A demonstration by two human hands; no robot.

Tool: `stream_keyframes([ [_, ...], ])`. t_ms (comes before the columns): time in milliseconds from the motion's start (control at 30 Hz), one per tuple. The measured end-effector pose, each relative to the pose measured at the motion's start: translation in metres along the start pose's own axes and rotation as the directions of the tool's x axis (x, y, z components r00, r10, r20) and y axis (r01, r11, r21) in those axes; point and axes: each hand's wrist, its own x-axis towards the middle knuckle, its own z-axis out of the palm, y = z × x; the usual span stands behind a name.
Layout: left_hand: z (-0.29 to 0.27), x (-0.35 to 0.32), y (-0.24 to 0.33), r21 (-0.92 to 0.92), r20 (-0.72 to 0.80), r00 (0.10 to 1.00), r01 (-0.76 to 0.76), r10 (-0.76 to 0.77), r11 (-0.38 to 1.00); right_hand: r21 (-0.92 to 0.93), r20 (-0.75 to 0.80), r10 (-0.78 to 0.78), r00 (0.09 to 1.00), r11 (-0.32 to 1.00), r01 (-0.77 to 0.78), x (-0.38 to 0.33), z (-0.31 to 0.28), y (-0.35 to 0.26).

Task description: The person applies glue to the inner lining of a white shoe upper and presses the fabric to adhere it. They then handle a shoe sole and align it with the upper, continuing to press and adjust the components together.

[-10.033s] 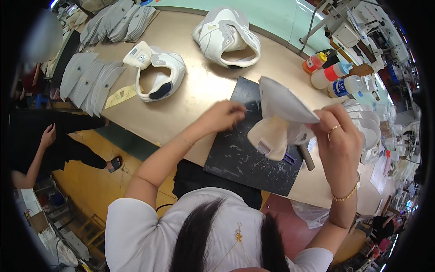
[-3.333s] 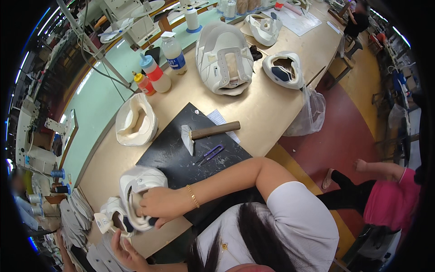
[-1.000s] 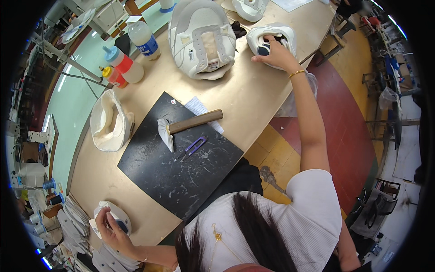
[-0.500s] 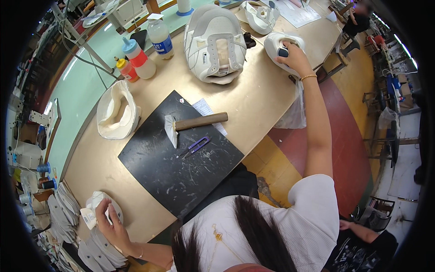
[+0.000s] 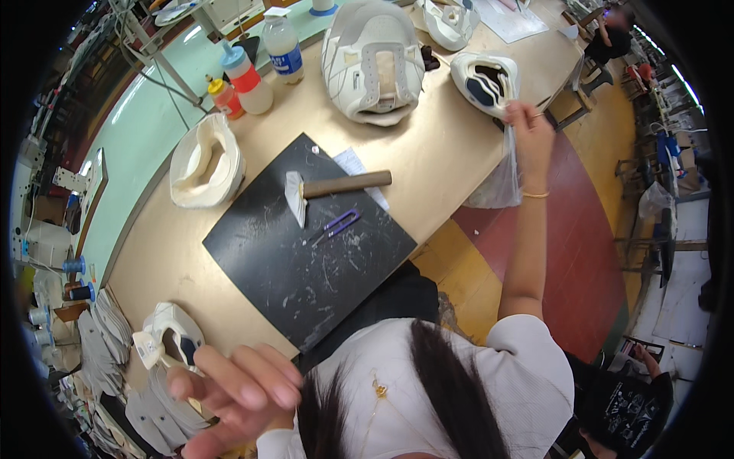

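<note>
Right hand (image 5: pixel 527 134), upper right: pinches clear plastic bag (image 5: pixel 501 183) beside shoe upper (image 5: pixel 485 80). Left hand (image 5: pixel 233 390), lower left: open, empty. Risk: thin bag slipping or tearing at table edge (image 5: pixel 428 214).

five white shoe uppers: one (image 5: pixel 205 162) at the mat's left, a big one (image 5: pixel 373 61), one (image 5: pixel 485 78) by the right edge, one (image 5: pixel 451 17) at the far end, one (image 5: pixel 174 336) near. three bottles (image 5: pixel 284 46) (image 5: pixel 246 73) (image 5: pixel 224 98). one hammer (image 5: pixel 336 187), one black mat (image 5: pixel 306 245), one purple clip (image 5: pixel 336 226), one clear bag (image 5: pixel 501 180). two hands (image 5: pixel 529 134) (image 5: pixel 241 390).
</note>
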Motion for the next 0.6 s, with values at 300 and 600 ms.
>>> stream_keyframes([
  [300,0.047,0.005,0.010,-0.516,0.248,0.968,0.174,-0.048,0.839,-0.015,0.302,0.050,0.952,0.999,-0.048,-0.156,0.086,0.032],
  [600,0.055,-0.007,0.025,-0.483,0.320,0.945,0.103,0.065,0.870,-0.064,0.280,-0.026,0.960,0.997,0.046,-0.159,0.096,0.029],
])
